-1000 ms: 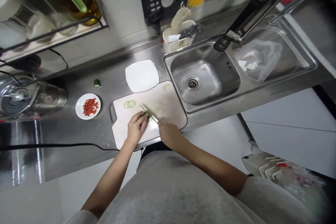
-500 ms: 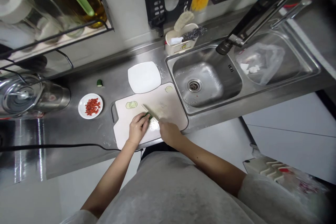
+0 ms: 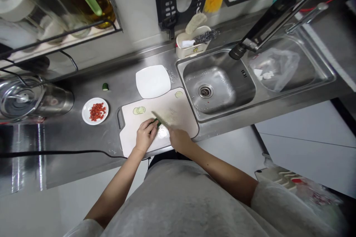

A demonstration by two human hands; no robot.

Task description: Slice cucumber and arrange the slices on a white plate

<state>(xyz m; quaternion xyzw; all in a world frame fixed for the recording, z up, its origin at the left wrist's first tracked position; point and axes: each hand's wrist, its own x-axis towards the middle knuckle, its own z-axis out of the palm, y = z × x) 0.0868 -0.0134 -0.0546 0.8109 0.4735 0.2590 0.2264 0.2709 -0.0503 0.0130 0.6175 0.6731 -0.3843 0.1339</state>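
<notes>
The left hand (image 3: 144, 136), fingers bunched, presses a cucumber piece (image 3: 158, 123) onto the cutting board (image 3: 182, 116), apparently to steady it against the kitchen knife (image 3: 160, 119) gripped in the curled fingers of the right hand (image 3: 178, 139).

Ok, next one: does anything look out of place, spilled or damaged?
Mildly: a cut cucumber end lies loose on the steel counter, away from the cutting board, and a crumpled plastic bag lies in the right-hand sink basin, an odd spot for it. Nothing looks damaged.
</notes>
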